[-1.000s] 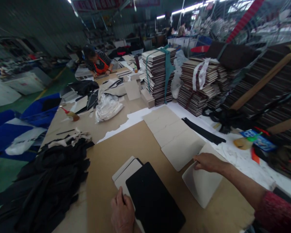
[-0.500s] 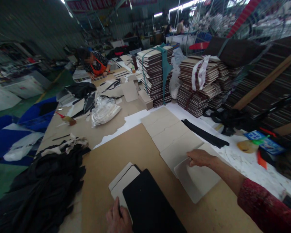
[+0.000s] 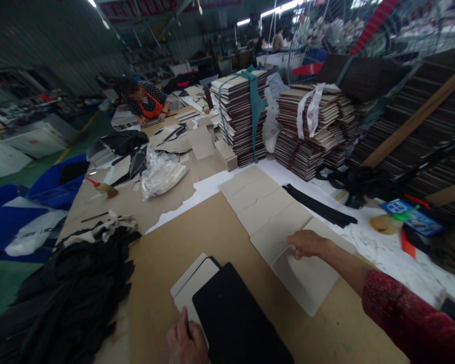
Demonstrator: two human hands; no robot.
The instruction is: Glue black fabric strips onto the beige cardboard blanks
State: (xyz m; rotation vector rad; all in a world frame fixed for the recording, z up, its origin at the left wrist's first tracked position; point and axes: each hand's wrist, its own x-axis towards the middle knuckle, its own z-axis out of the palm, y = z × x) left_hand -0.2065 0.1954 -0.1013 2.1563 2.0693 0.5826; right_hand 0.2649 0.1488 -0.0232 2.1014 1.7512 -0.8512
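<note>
My right hand (image 3: 307, 243) is closed on the upper edge of a beige cardboard panel (image 3: 307, 288) with rounded corners. That panel lies over the near end of a row of overlapping beige boards (image 3: 267, 205). At the bottom, my left hand (image 3: 187, 339) is closed beside a small stack of pale panels with black edging (image 3: 194, 279). Something slim and dark shows between its fingers, too hidden to name. Across that stack lies a black panel (image 3: 238, 313) with rounded corners, running out of view at the bottom.
A brown board (image 3: 197, 222) covers the near table. Black fabric pieces (image 3: 76, 283) are heaped at left. Black strips (image 3: 318, 206) and a glue bottle (image 3: 387, 224) lie at right. Tied board stacks (image 3: 240, 116) stand behind. A co-worker (image 3: 147, 101) leans over the far end.
My right hand and the cardboard panel have shifted very slightly, and the whole view has moved a little. My left hand and the black panel stay nearly as they were.
</note>
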